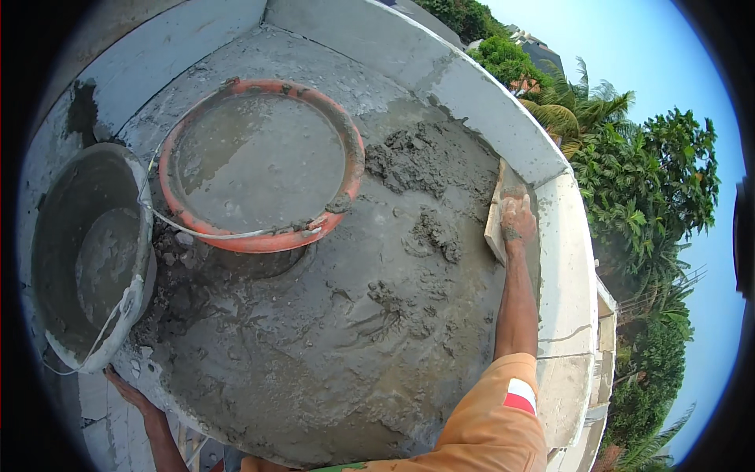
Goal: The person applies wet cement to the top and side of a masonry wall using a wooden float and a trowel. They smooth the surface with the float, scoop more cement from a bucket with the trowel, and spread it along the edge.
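Note:
My right hand (517,219) is closed on a wooden float (495,211). The float stands nearly on edge in wet grey mortar (330,338), close against the inside of the low wall at right. Wet mortar coats the fingers of that hand. At the lower left, my left hand (132,393) reaches to the slab's edge just below a grey bucket (130,307). Its fingers look stretched out and hold nothing that I can see; the fingertips lie partly against the bucket's base.
An orange tub (263,244) full of wet, soupy mortar stands at upper left, its wire handle hanging over the rim. Mortar heaps (421,161) lie right of it. A low pale wall (472,102) curves round the far and right sides; trees (641,173) rise beyond.

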A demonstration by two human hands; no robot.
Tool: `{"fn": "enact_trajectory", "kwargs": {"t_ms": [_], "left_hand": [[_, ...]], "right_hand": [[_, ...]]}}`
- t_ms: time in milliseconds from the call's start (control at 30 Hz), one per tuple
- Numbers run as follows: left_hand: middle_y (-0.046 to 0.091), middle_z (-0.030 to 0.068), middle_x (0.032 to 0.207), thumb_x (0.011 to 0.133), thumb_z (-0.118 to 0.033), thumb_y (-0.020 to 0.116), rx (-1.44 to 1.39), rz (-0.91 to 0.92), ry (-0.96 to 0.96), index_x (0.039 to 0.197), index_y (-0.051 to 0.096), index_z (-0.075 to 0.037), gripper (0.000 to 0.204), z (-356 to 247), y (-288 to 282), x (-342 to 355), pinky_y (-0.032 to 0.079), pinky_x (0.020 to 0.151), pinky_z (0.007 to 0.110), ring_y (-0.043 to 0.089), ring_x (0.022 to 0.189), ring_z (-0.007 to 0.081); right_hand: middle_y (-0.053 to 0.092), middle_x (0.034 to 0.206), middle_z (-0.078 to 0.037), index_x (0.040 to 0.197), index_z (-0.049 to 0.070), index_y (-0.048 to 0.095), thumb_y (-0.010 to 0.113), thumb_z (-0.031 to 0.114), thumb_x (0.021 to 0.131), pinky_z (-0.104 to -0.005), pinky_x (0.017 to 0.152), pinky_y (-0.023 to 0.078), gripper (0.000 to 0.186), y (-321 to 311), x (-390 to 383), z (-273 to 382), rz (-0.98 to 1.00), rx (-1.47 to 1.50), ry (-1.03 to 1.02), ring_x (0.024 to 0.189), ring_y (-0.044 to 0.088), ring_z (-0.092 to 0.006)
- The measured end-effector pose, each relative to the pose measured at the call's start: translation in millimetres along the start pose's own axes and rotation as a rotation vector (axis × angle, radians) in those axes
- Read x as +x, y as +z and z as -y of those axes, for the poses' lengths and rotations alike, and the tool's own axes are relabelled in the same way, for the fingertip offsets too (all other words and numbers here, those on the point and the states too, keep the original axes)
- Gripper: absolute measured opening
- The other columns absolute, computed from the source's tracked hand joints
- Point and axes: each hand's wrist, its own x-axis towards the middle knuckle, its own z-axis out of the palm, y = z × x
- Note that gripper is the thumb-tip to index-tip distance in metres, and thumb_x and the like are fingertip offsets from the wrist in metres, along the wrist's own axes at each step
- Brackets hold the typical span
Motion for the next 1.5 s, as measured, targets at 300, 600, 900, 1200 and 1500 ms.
{"fn": "enact_trajectory", "kwargs": {"t_ms": [300, 600, 900, 1200, 1500], "left_hand": [[0.029, 0.0251, 0.152, 0.103, -0.04, 0.039, 0.13, -0.027, 0.108, 0.15, 0.023, 0.003, 0.065, 22.2, -13.4, 0.3, 0.025, 0.117, 0.044, 0.033, 0.139, 0.034], [0.033, 0.0265, 0.149, 0.098, -0.036, 0.051, 0.056, 0.01, 0.04, 0.149, 0.023, 0.002, 0.069, -12.4, 9.4, 3.3, 0.03, 0.114, 0.048, 0.038, 0.136, 0.0359], [0.038, 0.0238, 0.146, 0.095, -0.042, 0.052, 0.168, -0.002, 0.138, 0.148, 0.029, 0.0, 0.071, -30.3, 10.8, 23.6, 0.034, 0.111, 0.048, 0.043, 0.132, 0.0345], [0.039, 0.017, 0.147, 0.101, -0.048, 0.039, -0.331, -0.09, -0.259, 0.146, 0.035, 0.0, 0.066, -48.3, 16.7, 12.5, 0.037, 0.109, 0.044, 0.043, 0.131, 0.029], [0.039, 0.0216, 0.146, 0.099, -0.042, 0.045, 0.081, -0.072, 0.107, 0.146, 0.033, 0.001, 0.065, -34.8, 13.4, 6.9, 0.032, 0.112, 0.046, 0.04, 0.134, 0.0319]], "right_hand": [[0.065, 0.104, -0.024, 0.139, 0.021, 0.048, 0.056, 0.042, 0.091, -0.0498, 0.085, 0.052, 0.054, 46.7, 36.6, 109.3, 0.119, 0.145, -0.21, 0.099, 0.065, -0.0396], [0.063, 0.104, -0.024, 0.133, 0.02, 0.05, 0.059, 0.038, 0.088, -0.0501, 0.081, 0.054, 0.049, 36.1, 21.7, 138.5, 0.117, 0.185, -0.282, 0.097, 0.066, -0.0406], [0.06, 0.101, -0.021, 0.137, 0.023, 0.045, 0.054, 0.024, 0.091, -0.0485, 0.072, 0.057, 0.047, 23.3, -0.9, 114.5, 0.083, 0.0, -0.489, 0.091, 0.067, -0.0404], [0.061, 0.1, -0.02, 0.137, 0.022, 0.047, 0.054, 0.023, 0.091, -0.0481, 0.07, 0.057, 0.046, 17.7, -6.8, 49.6, 0.03, -0.06, -0.275, 0.088, 0.067, -0.038], [0.06, 0.102, -0.021, 0.138, 0.023, 0.049, 0.06, 0.024, 0.086, -0.0466, 0.07, 0.058, 0.052, 18.7, -8.5, 110.7, -0.028, 0.086, -0.374, 0.086, 0.067, -0.0368]]}}
